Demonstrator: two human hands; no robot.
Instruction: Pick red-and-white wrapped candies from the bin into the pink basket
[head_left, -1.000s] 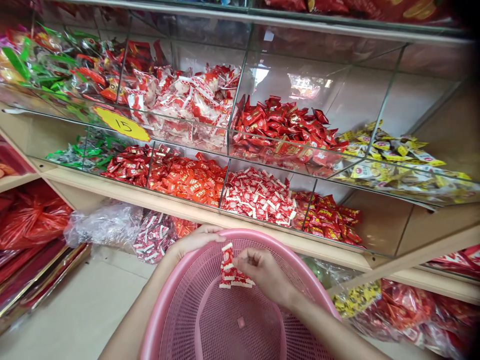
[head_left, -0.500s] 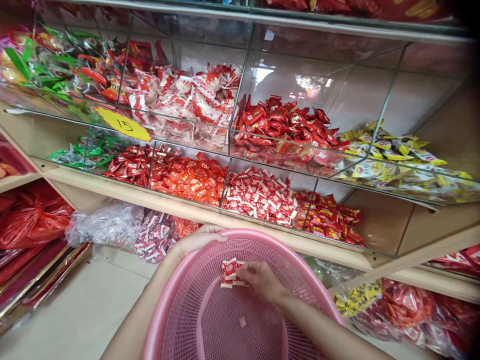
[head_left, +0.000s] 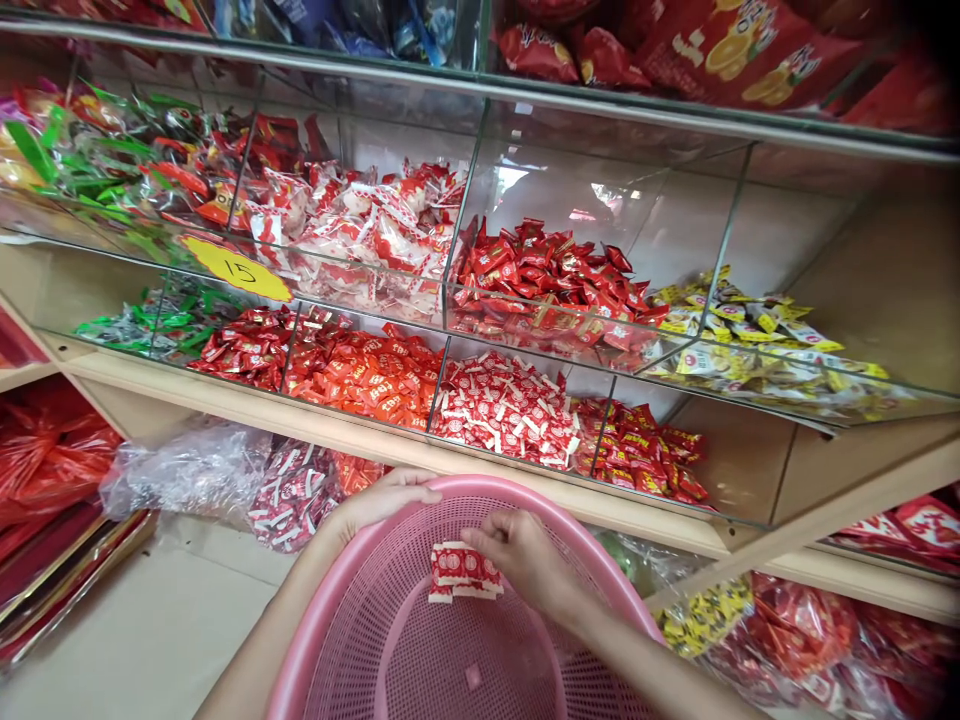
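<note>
My left hand grips the far left rim of a pink plastic basket, its fingers over the edge. Inside the basket's mouth, my right hand pinches a few small red-and-white candy packets by their upper edge. The packets hang above the basket floor, where a small pale square shows. Just beyond the basket, a lower glass bin holds a heap of similar red-and-white candy packets.
Glass-fronted shelves carry red candies, yellow-and-white packets and green-tipped wrappers. A yellow price tag reads 15. Below the wooden ledge, plastic bags of candy lie on the floor.
The candy packets in my right hand now face the camera more fully, fanned out side by side. The view has tilted up slightly, showing more of the top shelf. My left hand keeps the rim.
</note>
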